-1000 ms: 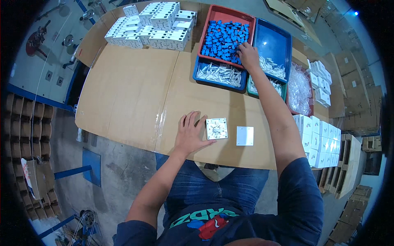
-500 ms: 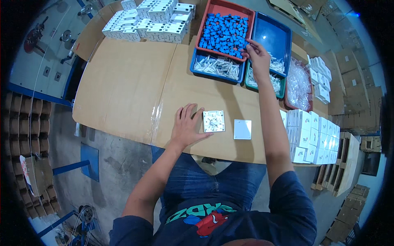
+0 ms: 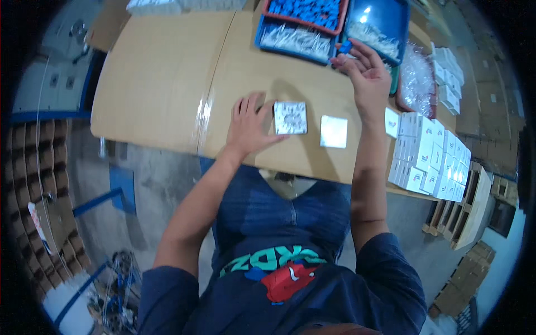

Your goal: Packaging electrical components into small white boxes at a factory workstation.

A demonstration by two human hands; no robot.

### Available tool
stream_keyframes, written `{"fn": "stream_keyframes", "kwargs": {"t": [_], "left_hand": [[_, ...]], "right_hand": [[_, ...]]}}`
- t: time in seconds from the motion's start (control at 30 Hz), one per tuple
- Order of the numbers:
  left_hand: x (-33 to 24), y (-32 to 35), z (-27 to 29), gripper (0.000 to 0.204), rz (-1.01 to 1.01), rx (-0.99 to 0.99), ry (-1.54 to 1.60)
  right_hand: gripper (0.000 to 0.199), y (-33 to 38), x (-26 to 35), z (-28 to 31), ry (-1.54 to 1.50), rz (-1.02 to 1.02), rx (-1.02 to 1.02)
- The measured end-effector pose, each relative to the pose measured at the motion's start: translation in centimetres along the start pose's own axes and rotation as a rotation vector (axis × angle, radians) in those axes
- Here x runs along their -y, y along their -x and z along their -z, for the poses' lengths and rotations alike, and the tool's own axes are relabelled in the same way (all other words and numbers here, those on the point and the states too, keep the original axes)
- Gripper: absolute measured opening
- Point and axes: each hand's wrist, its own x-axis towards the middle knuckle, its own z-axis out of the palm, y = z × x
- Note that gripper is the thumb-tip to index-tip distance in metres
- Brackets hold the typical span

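My right hand (image 3: 365, 72) is raised over the front of the trays, pinching a small blue plastic piece (image 3: 345, 47) between thumb and fingertips. On the cardboard tabletop my left hand (image 3: 248, 125) lies with its fingers spread. Its thumb and index finger reach the left side of a square white plastic plate (image 3: 290, 118), whose upper face has raised details too blurred to make out. To the right of that plate lies a smooth white square cover (image 3: 334, 132), untouched by either hand.
A red tray (image 3: 301, 23) of blue pieces sits on a blue tray (image 3: 293, 54) of slim white parts. Another blue tray (image 3: 357, 17) stands to its right, beside a bin of clear plastic bags (image 3: 416, 78). Stacked white boxes (image 3: 427, 151) line the right edge.
My right hand has drawn back from the red tray toward me, now with a blue piece in its fingers. The view has tipped, so the table sits higher. My left hand stays beside the plate.
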Motion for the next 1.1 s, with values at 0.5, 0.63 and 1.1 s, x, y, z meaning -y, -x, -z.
{"fn": "stream_keyframes", "kwargs": {"t": [0.5, 0.63, 1.1], "left_hand": [[1.1, 0.1, -1.2, 0.092, -0.018, -0.053, 0.008], [1.1, 0.3, -1.2, 0.092, -0.012, -0.047, -0.007], [1.2, 0.3, -1.2, 0.091, -0.026, -0.086, 0.016]], "right_hand": [[0.034, 7.4, -8.3, -3.9, 0.683, -0.083, 0.434], [0.032, 7.3, -9.1, -4.2, 0.706, -0.012, 0.481], [0.030, 7.2, -9.2, -4.6, 0.758, -0.035, 0.508]]}}
